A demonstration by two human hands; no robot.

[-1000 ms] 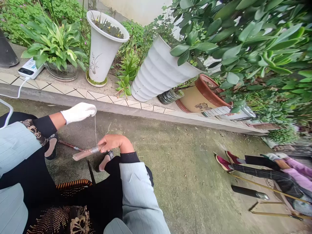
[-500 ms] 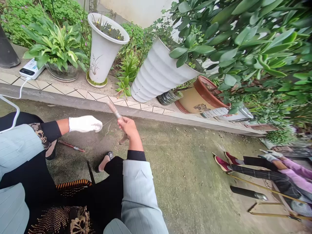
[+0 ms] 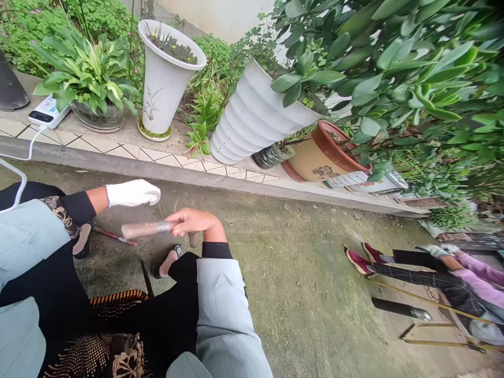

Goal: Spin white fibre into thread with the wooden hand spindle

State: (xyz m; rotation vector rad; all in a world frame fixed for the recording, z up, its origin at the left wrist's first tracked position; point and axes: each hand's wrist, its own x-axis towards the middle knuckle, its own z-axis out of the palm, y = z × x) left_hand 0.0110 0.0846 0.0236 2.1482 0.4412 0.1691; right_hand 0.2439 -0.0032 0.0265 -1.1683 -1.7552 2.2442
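Right hand (image 3: 195,221): grip clenched on a plastic-wrapped tube (image 3: 144,229), held out over the concrete ground (image 3: 275,257). Left hand (image 3: 133,193): white-gloved, grip bunched, hold unclear. Risk: slack fingers could let the slick wrap slip, dropping the tube.

Bare right hand (image 3: 197,221) gripping a plastic-wrapped brown rod (image 3: 145,229), white-gloved left hand (image 3: 133,193) near.

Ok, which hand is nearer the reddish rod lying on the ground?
Left: the gloved left hand is just above the rod; the right hand, gripping a pale tube, is farther off.
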